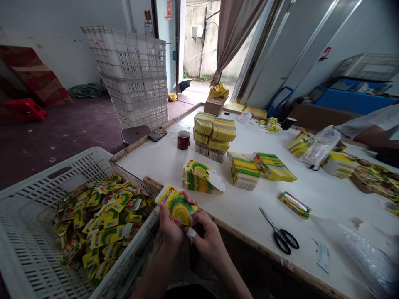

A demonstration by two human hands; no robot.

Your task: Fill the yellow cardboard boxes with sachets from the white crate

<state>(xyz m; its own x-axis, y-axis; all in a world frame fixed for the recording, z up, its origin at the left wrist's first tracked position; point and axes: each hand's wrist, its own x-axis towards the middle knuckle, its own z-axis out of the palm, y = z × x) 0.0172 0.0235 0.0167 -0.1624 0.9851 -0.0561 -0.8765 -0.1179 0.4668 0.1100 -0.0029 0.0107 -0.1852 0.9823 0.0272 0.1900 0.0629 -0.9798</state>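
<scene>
Beside the worktop (240, 207) stands a basket (29, 232) of packs (109, 218) (yellow-green). The left hand (171, 226) has its grip clamped on one box (181, 207), near the edge; the right hand (209, 236) pinches its lower end. Scissors (275, 229) lie rightward.

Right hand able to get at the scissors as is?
Probably yes: the scissors lie uncovered on the table, nothing visibly blocking, though the right hand is occupied with the yellow carton.

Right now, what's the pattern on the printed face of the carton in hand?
Yellow with a large green swirl on the carton; the head view shows it.
</scene>
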